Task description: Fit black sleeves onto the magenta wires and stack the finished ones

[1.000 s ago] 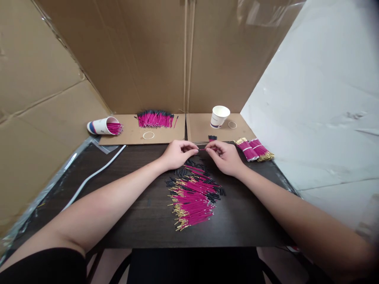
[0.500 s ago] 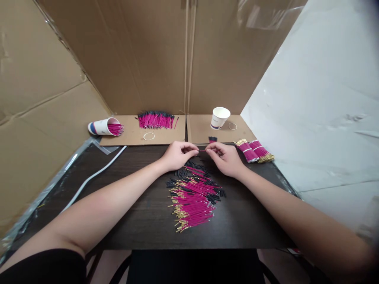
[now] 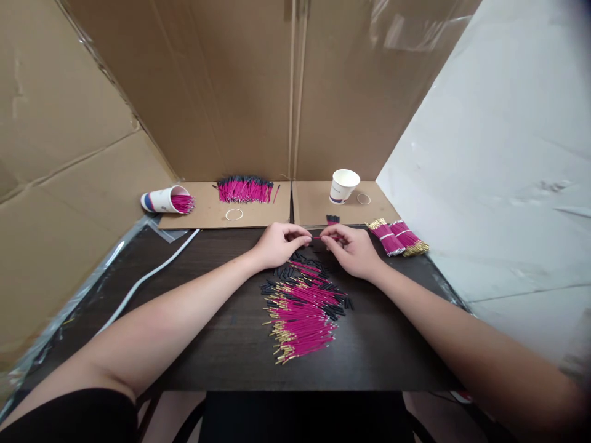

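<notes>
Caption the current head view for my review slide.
Left hand and right hand hold a magenta wire beyond a loose wire pile.

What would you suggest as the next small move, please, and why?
Perhaps ease the left hand toward the right hand along the thin pink wire: it bridges the gap between them, loose black sleeves lie nearby, and the small group of wires beyond has black ends. Whether either hand holds one is hidden.

The upright cup and the lying cup bear print too small to read.
</notes>
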The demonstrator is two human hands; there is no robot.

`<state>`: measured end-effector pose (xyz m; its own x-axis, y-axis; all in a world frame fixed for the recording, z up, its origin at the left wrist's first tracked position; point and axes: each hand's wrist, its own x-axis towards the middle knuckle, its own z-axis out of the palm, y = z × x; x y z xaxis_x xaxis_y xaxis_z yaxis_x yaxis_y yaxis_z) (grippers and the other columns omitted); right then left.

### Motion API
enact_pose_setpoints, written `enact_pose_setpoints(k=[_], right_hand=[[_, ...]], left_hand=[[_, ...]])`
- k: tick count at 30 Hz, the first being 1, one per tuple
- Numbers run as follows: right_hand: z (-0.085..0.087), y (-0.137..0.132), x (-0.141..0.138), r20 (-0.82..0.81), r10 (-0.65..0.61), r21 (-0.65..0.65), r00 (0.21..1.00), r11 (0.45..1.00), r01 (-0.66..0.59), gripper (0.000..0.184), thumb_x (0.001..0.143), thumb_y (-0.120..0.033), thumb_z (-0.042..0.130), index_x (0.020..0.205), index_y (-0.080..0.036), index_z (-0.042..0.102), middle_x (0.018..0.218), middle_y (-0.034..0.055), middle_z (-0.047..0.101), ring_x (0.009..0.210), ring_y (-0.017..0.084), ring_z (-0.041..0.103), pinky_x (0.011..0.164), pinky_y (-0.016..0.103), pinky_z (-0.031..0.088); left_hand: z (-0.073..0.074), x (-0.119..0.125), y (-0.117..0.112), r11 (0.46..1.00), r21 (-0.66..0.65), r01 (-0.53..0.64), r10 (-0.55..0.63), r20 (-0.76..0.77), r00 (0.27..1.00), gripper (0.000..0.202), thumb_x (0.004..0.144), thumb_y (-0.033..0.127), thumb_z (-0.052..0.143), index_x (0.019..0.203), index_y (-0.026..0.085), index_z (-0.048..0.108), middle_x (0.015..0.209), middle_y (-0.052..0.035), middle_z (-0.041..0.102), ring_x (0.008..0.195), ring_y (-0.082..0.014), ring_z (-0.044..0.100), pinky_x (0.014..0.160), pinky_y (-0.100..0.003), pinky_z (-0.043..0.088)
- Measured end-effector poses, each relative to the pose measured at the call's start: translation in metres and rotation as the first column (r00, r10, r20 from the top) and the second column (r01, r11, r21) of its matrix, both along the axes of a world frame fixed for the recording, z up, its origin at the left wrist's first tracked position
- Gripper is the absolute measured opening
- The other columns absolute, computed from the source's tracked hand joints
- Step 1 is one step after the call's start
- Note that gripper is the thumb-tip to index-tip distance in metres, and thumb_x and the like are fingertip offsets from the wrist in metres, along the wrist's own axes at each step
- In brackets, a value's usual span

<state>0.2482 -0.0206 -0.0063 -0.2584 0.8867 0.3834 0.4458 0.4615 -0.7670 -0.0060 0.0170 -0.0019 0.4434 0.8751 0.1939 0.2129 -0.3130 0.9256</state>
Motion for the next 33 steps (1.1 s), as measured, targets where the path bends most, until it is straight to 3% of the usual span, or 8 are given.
enact_pose_setpoints(k=[7, 26, 30, 33], right_hand=[[-0.007, 0.003, 0.003, -0.011, -0.012, 0.026, 1.000, 1.000, 0.012, 0.018, 0.108, -0.040, 0.072, 0.107, -0.023, 0.078, 0.086, 0.0030, 0.075, 0.062, 0.020, 0.058, 0.063, 0.036, 0.047], [-0.004, 0.002, 0.002, 0.013, -0.029, 0.010, 0.999, 1.000, 0.029, 0.025, 0.108, -0.046, 0.070, 0.103, -0.024, 0.079, 0.084, 0.0042, 0.075, 0.066, 0.022, 0.059, 0.065, 0.038, 0.048], [0.001, 0.002, 0.002, -0.009, -0.053, 0.092, 0.999, 0.994, 0.053, 0.022, 0.108, -0.042, 0.071, 0.103, -0.024, 0.082, 0.091, 0.0064, 0.073, 0.071, 0.023, 0.062, 0.071, 0.040, 0.052], [0.010, 0.004, 0.007, -0.017, -0.140, 0.177, 0.990, 0.974, 0.141, 0.023, 0.105, -0.042, 0.074, 0.105, -0.023, 0.087, 0.098, 0.0086, 0.066, 0.069, 0.022, 0.058, 0.066, 0.040, 0.051]], left_hand=[[-0.001, 0.000, 0.000, 0.999, 0.007, -0.035, 0.035, 0.009, 0.999, 0.014, 0.098, 0.026, 0.085, 0.106, 0.016, 0.089, 0.089, -0.0080, 0.083, 0.075, -0.0204, 0.068, 0.071, -0.032, 0.052], [-0.001, 0.000, -0.001, 0.998, 0.004, -0.058, 0.057, 0.017, 0.998, 0.020, 0.094, 0.030, 0.087, 0.108, 0.015, 0.086, 0.089, -0.0074, 0.079, 0.070, -0.0177, 0.060, 0.066, -0.030, 0.048], [-0.002, -0.001, -0.001, 0.998, -0.002, -0.061, 0.061, 0.055, 0.997, 0.031, 0.090, 0.027, 0.088, 0.117, 0.013, 0.081, 0.095, -0.0084, 0.079, 0.068, -0.0154, 0.058, 0.065, -0.029, 0.047], [-0.003, -0.002, 0.000, 0.997, 0.023, -0.073, 0.072, 0.064, 0.995, 0.030, 0.089, 0.023, 0.085, 0.116, 0.012, 0.078, 0.099, -0.0094, 0.078, 0.070, -0.0151, 0.059, 0.064, -0.028, 0.046]])
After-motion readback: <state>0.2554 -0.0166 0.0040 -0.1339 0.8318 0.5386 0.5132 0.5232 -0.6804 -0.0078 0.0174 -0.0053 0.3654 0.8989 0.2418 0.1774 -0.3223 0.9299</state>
